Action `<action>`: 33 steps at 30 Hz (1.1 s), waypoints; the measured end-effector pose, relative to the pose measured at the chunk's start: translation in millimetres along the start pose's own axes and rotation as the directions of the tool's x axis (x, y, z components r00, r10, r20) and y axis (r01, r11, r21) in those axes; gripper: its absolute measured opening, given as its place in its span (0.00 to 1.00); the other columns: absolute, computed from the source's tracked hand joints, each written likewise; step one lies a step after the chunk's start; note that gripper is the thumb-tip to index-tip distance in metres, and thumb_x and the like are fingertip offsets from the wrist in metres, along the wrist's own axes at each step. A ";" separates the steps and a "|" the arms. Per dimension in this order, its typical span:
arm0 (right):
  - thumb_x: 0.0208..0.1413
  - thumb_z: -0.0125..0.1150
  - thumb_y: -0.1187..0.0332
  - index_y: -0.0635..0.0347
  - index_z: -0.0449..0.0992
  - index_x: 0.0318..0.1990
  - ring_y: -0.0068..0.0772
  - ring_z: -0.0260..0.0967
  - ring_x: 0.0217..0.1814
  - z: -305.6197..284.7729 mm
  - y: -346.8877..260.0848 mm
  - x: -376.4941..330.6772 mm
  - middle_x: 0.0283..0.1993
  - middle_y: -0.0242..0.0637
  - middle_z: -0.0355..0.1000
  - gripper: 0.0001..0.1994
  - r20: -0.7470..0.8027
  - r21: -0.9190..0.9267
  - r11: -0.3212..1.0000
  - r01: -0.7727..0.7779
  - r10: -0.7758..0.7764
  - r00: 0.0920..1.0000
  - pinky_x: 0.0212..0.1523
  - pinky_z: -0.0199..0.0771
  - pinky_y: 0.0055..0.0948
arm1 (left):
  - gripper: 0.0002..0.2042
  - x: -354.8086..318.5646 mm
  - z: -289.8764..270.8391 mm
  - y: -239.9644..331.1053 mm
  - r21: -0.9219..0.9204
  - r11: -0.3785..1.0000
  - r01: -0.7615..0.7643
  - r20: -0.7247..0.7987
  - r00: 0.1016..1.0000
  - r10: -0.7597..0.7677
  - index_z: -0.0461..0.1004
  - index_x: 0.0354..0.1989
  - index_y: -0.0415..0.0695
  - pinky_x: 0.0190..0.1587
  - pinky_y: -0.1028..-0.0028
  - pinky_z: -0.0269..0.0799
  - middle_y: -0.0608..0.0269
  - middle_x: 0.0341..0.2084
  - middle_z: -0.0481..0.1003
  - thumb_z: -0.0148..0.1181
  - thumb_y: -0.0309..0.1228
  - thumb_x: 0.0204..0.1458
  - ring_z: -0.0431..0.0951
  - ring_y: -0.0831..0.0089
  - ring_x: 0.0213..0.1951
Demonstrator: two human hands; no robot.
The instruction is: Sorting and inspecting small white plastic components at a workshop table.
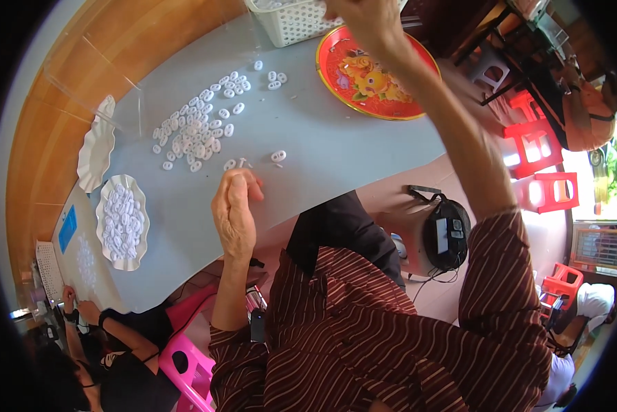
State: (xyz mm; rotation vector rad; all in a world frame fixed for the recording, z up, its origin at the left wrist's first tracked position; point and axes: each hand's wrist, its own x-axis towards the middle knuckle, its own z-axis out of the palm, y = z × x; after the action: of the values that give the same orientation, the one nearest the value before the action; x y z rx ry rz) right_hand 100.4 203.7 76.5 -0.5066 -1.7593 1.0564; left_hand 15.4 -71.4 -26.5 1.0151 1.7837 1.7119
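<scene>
The left hand [235,209] is resting on the near edge of the grey table [336,144], its fingers curled together and its fingertips pinching something small and white, though what exactly is too hidden to tell; just beyond it a few loose white rings [278,156] are lying within easy reach. The right hand [363,17] is stretching far across the table to the white perforated basket [291,20] at the top edge, and whether it is gripping anything there cannot be told, since the fingers are running out of view. Farther to the left, a scattered heap of white rings [197,127] is spreading over the tabletop, seemingly kept loose so single pieces can be picked out. Beside the basket a round red tray [374,72] with a yellow flower pattern is sitting bare of parts. Along the left edge, a scalloped white dish [121,221] is holding a pile of rings, and a second scalloped dish [95,147] is lying beyond it. At the lower left another person's hands [78,309] are working at the same table. Red plastic stools [539,147] are standing on the floor to the right, and a pink stool [188,364] below.
</scene>
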 end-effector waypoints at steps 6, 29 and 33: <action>0.54 0.58 0.70 0.65 0.75 0.32 0.20 0.65 0.22 0.9 51.5 29.0 0.21 0.32 0.68 0.06 0.078 -0.468 0.763 0.446 -0.466 0.881 0.22 0.65 0.24 | 0.11 4.3 -3.6 6.5 0.120 0.993 -0.013 0.054 0.999 0.007 0.68 0.33 0.37 0.34 0.78 0.62 0.65 0.22 0.68 0.45 0.32 0.60 0.66 0.78 0.28; 0.50 0.60 0.69 0.59 0.75 0.36 0.45 0.68 0.42 147.2 71.1 -58.9 0.39 0.41 0.72 0.07 0.513 -0.166 0.914 0.369 -0.240 0.824 0.44 0.69 0.37 | 0.03 13.7 6.5 0.7 0.207 0.966 -0.152 0.007 0.988 0.154 0.67 0.33 0.37 0.34 0.68 0.66 0.57 0.27 0.68 0.50 0.23 0.53 0.68 0.63 0.32; 0.49 0.60 0.66 0.56 0.77 0.34 0.41 0.65 0.49 169.2 70.5 -57.1 0.43 0.35 0.72 0.07 0.562 -0.211 0.896 0.392 -0.216 0.798 0.49 0.65 0.43 | 0.02 15.8 9.6 -2.9 0.283 0.938 -0.199 -0.022 0.977 0.214 0.67 0.33 0.37 0.32 0.71 0.66 0.57 0.27 0.69 0.50 0.22 0.53 0.67 0.67 0.31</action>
State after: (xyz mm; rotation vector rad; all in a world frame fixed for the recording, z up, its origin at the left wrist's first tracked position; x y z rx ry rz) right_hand -35.2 127.6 -36.0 -0.0994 -2.4306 0.7099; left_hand 12.4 -53.1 -28.0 1.3291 2.0587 1.6483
